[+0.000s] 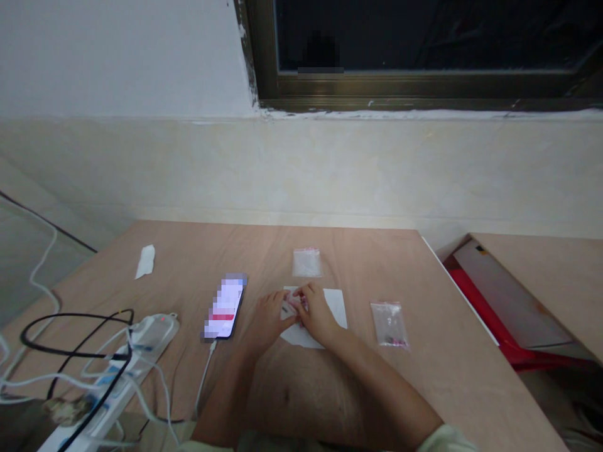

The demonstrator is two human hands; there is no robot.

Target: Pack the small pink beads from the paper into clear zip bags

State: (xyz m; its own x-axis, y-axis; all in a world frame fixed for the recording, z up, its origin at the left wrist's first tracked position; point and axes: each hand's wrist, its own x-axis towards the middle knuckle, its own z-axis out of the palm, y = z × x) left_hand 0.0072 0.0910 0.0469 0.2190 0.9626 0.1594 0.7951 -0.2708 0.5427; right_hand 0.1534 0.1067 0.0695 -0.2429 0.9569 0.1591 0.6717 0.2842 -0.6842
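At the lower centre of the frame, we see the left hand [268, 317] and right hand [315, 312] close together, fingers at a small pinkish item [293, 304] above white paper [335, 309]; we cannot tell whether either grips it. We note a clear bag [306, 263] above the paper and a second bag [389, 324] to its right.

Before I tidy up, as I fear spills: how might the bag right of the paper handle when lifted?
The bag looks like thin, clear plastic, so probably floppy. It lies fairly flat, so likely light; the small bits at its near edge may shift.
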